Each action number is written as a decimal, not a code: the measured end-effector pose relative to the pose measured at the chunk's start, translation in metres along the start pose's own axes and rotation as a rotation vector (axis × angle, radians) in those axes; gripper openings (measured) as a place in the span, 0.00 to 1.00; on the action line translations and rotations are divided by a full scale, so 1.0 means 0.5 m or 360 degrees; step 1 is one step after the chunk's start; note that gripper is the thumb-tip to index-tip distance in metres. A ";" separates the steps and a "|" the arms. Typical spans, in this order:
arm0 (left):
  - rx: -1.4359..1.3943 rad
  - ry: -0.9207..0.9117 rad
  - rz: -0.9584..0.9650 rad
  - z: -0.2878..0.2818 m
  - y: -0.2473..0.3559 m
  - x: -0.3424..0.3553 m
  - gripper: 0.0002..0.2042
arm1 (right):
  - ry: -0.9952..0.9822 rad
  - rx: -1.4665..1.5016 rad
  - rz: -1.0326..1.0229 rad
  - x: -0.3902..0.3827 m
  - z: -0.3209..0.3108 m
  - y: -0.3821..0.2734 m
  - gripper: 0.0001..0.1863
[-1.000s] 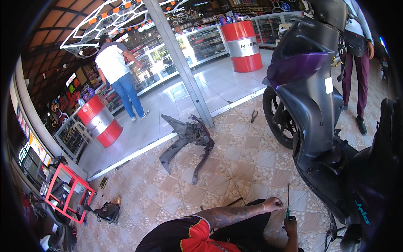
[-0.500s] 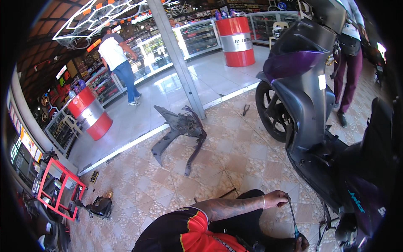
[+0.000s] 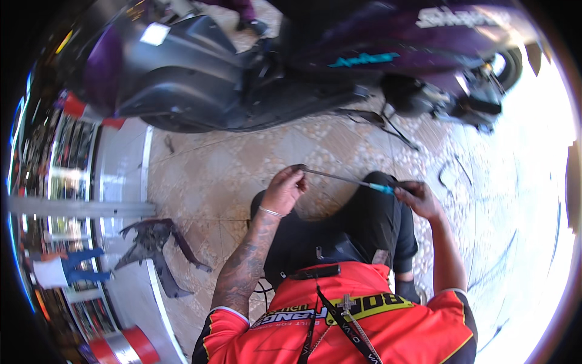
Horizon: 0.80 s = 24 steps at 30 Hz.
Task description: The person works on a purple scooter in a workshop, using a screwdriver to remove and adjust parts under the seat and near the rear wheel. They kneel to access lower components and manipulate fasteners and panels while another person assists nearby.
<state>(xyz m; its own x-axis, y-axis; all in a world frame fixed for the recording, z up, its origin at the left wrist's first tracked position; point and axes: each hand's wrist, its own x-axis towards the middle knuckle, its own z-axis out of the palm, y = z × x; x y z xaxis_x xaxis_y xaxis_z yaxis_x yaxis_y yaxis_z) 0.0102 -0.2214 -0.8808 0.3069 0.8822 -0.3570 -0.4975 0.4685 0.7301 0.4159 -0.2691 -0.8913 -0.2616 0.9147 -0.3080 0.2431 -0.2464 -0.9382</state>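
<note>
A long screwdriver [image 3: 345,178] with a thin metal shaft and a teal-and-black handle lies almost level above my black-trousered knees. My left hand [image 3: 282,190], with a tattooed forearm and a thin bracelet, pinches the tip end of the shaft. My right hand [image 3: 419,199] is closed around the handle end. I wear a red and black jersey. A purple and dark grey scooter [image 3: 254,67] stands just beyond both hands, across the top of the view.
Loose black cables [image 3: 394,127] hang under the scooter onto the tiled floor. A detached dark plastic panel [image 3: 154,242] lies at the left. Farther left are a person in blue trousers [image 3: 70,270], glass shop counters and a red-and-white drum [image 3: 124,349].
The view has swung, so the scooter now lies across the top. My left hand has come off my knee to the screwdriver's tip, and the tool has turned from upright to nearly level.
</note>
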 end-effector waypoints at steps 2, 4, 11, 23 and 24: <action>0.0034 -0.0062 -0.0021 0.011 -0.009 0.012 0.09 | -0.0004 0.0065 -0.0029 -0.007 -0.019 0.006 0.19; 0.0016 -0.0116 -0.0073 0.025 -0.015 0.022 0.09 | -0.0018 0.0069 -0.0035 -0.019 -0.037 0.007 0.20; 0.0047 -0.0116 -0.0181 0.080 -0.028 0.047 0.09 | 0.0083 0.0151 0.0057 -0.055 -0.086 0.027 0.19; 0.1035 -0.0175 0.0093 0.091 -0.031 0.060 0.10 | -0.0020 -0.0658 -0.0511 -0.050 -0.154 -0.018 0.17; 0.1021 -0.0157 0.0069 0.089 -0.029 0.061 0.09 | -0.0028 -0.0684 -0.0607 -0.025 -0.154 -0.035 0.16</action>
<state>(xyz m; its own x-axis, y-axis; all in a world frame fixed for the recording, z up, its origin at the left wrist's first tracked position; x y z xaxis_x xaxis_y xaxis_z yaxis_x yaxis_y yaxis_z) 0.0628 -0.2032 -0.8764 0.3856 0.8770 -0.2866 0.0627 0.2850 0.9565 0.4870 -0.2516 -0.8587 -0.4197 0.9071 0.0336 0.4854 0.2555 -0.8361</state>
